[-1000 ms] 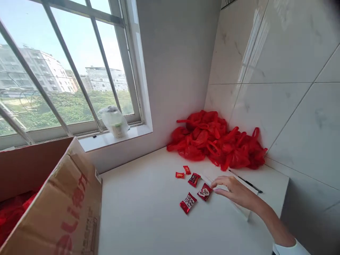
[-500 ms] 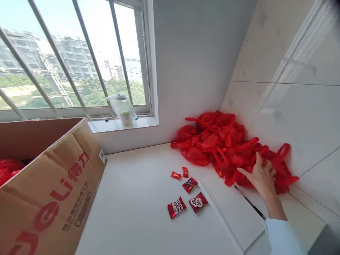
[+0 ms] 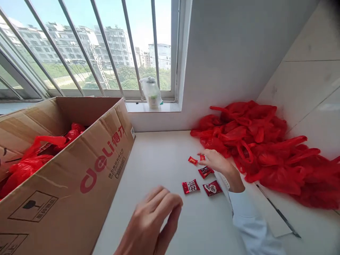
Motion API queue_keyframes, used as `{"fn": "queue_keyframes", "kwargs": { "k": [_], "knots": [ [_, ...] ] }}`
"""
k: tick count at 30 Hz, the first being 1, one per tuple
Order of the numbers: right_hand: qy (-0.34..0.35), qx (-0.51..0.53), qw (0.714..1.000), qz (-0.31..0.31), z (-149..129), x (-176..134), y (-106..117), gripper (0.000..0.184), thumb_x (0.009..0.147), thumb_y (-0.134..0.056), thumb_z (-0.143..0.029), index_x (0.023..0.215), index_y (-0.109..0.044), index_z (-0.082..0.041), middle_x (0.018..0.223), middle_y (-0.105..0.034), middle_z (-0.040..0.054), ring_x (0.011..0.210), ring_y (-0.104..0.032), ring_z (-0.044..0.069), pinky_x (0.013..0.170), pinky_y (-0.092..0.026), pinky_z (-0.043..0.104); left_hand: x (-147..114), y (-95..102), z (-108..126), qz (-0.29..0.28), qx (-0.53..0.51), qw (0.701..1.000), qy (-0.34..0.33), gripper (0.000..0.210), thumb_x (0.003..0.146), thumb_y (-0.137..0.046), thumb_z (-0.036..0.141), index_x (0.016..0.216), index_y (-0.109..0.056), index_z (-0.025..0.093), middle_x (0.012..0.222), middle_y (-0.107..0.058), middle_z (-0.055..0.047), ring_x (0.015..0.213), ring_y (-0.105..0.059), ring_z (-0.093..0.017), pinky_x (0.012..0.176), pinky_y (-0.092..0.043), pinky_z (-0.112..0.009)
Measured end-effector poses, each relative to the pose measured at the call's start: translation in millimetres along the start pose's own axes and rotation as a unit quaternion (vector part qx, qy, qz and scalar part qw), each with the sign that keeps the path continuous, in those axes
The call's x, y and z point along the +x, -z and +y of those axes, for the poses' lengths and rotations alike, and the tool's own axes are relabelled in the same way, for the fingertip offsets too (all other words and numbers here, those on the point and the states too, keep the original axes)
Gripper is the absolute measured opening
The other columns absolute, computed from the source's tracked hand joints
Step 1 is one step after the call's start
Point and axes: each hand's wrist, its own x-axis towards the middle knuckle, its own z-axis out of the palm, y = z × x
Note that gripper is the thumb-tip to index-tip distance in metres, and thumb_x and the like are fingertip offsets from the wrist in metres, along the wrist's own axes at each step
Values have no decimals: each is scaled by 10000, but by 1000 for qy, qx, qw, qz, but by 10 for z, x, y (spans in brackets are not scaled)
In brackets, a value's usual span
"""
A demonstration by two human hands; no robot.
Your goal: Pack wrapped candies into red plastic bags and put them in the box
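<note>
My right hand (image 3: 219,164) reaches over the white table with thumb and fingertips apart around a small red wrapped candy (image 3: 202,157), which lies partly hidden; whether they touch it I cannot tell. Beside it lies another small red candy (image 3: 192,160). Nearer me are a dark red candy packet (image 3: 205,172), a red packet with white lettering (image 3: 191,186) and a maroon packet with a white heart (image 3: 212,188). My left hand (image 3: 156,216) hovers at the lower middle, fingers curled and the tips meeting the thumb; nothing shows in it.
At left stands an open cardboard box (image 3: 106,166) with red bags (image 3: 29,166) inside. A heap of red plastic bags (image 3: 255,138) fills the right corner. A black pen (image 3: 278,214) lies at right. A bagged cup (image 3: 152,97) stands on the windowsill.
My right hand has moved left from the red bags to the candies. My left hand has come into view. The view has swung left, showing more of the box.
</note>
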Motion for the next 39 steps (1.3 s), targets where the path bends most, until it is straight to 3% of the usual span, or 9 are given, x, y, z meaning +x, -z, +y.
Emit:
{"fn": "queue_keyframes", "kwargs": {
  "k": [2, 5, 8, 11, 18, 27, 33, 36, 39],
  "knots": [
    [7, 5, 1000, -19, -19, -139, -135, 309, 827, -535, -254, 1114, -649, -250, 1122, -652, 52, 1076, -579, 218, 906, -460, 338, 92, -267, -195, -96, 2, 995, 41, 129, 943, -449, 153, 1014, -504, 246, 928, -577, -4, 743, -566, -149, 623, -520, -301],
    [18, 4, 1000, 14, 96, -432, -402, 366, 880, -466, -228, 1225, -583, -264, 1285, -557, 64, 1169, -531, 213, 955, -458, 353, 82, -724, -481, -156, -2, 985, 73, 315, 855, -509, 27, 1074, -458, 248, 1117, -521, -42, 931, -567, -195, 747, -537, -360],
    [6, -14, 996, 90, 254, -701, -726, 453, 934, -421, -327, 1380, -442, -249, 1462, -380, 89, 1314, -405, 232, 1005, -452, 384, 14, -1080, -655, -159, -9, 983, 90, 404, 791, -560, -21, 1077, -451, 243, 1183, -484, -64, 1040, -538, -229, 813, -533, -400],
    [-23, -51, 989, 138, 329, -831, -1026, 593, 942, -402, -456, 1468, -317, -196, 1551, -216, 135, 1407, -257, 283, 1073, -391, 450, 23, -1285, -745, -147, -18, 984, 95, 415, 771, -577, -26, 1075, -449, 227, 1212, -465, -90, 1074, -527, -248, 823, -534, -418],
    [-29, -24, 991, 129, 34, -508, -1329, 651, 931, -359, -560, 1503, -235, -275, 1587, -121, 96, 1446, -133, 324, 1122, -240, 562, 135, -1448, -969, -103, -25, 991, 82, 232, 805, -558, 18, 897, -491, 220, 1022, -559, -32, 955, -532, -226, 779, -529, -393],
    [-90, 73, 983, 141, -165, 5, -1295, 640, 952, -281, -555, 1499, -243, -225, 1589, -95, 106, 1460, -36, 296, 1144, -157, 577, 529, -1747, -1299, -14, -42, 994, 104, 156, 873, -438, 63, 923, -508, 194, 1046, -531, -80, 960, -557, -217, 794, -543, -391],
    [-125, 141, 960, 209, -217, 37, -1148, 652, 954, -277, -547, 1495, -238, -184, 1592, -54, 109, 1462, -26, 288, 1155, -205, 530, 553, -1835, -1322, -10, -77, 995, 63, 447, 839, -385, 5, 1216, -462, 231, 1359, -417, -103, 1238, -503, -228, 962, -516, -414],
    [-96, 138, 969, 183, -165, -176, -872, 496, 966, -301, -465, 1365, -476, -229, 1539, -275, 84, 1426, -238, 248, 1125, -304, 462, 456, -1766, -1321, 11, -72, 994, 76, 425, 885, -367, 59, 1274, -413, 227, 1377, -387, -127, 1294, -446, -256, 988, -492, -464],
    [-66, 43, 988, 133, 88, -388, -412, 345, 939, -380, -364, 1068, -685, -264, 1260, -605, 48, 1258, -489, 223, 1059, -389, 413, 415, -1713, -1317, 23, -73, 994, 81, 290, 915, -357, 105, 1156, -477, 211, 1291, -427, -127, 1210, -513, -249, 938, -515, -450]
  ]
}}
